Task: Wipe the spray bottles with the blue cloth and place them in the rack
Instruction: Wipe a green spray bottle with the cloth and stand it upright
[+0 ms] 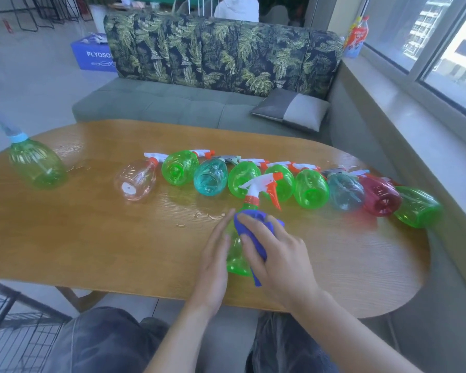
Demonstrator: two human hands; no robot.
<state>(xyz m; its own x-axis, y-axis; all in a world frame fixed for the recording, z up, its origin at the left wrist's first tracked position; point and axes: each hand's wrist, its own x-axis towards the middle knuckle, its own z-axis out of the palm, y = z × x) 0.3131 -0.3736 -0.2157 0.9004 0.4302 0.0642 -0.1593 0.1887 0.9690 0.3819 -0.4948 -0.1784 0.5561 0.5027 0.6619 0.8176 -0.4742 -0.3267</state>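
Wooden desk (92,238) carries empty spray bottles lying in a row (311,193); left hand (213,267) steadies an upright green bottle (236,261), fingers straight, right hand (277,257) presses blue cloth (256,232) around it.

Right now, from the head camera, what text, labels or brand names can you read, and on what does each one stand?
"PLYOSO", white letters cut off by the sofa, on the blue box on the floor behind the sofa.
Small white pictograms below that word: too small to read.
Red labels on the drink bottles on the window sill: blurred, not readable.
Spray bottles on the table, including the green one being wiped: no text visible.
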